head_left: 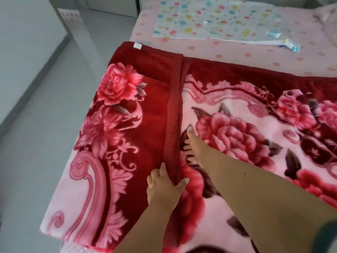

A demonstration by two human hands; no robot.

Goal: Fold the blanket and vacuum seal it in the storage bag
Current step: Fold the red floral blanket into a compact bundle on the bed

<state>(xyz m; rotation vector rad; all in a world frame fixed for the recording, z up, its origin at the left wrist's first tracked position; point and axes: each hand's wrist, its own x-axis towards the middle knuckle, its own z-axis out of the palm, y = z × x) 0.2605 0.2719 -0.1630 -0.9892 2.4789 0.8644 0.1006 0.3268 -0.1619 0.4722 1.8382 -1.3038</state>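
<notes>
A thick red and pink blanket with a rose pattern (237, 114) lies spread across the bed. Its left part is folded over, with the dark red hem (173, 99) running down the middle. My left hand (164, 185) rests on that hem near the front, fingers spread and thumb on the right side of the edge. My right hand (191, 145) lies just right of the hem, fingers straight and pressing the blanket flat. A clear storage bag with a coloured flower print (218, 17) lies flat at the far side of the bed.
The bed has a pink dotted sheet (228, 52) showing between blanket and bag. Grey floor (36, 125) runs along the bed's left side. A bundle of pale bedding (326, 13) sits at the far right corner.
</notes>
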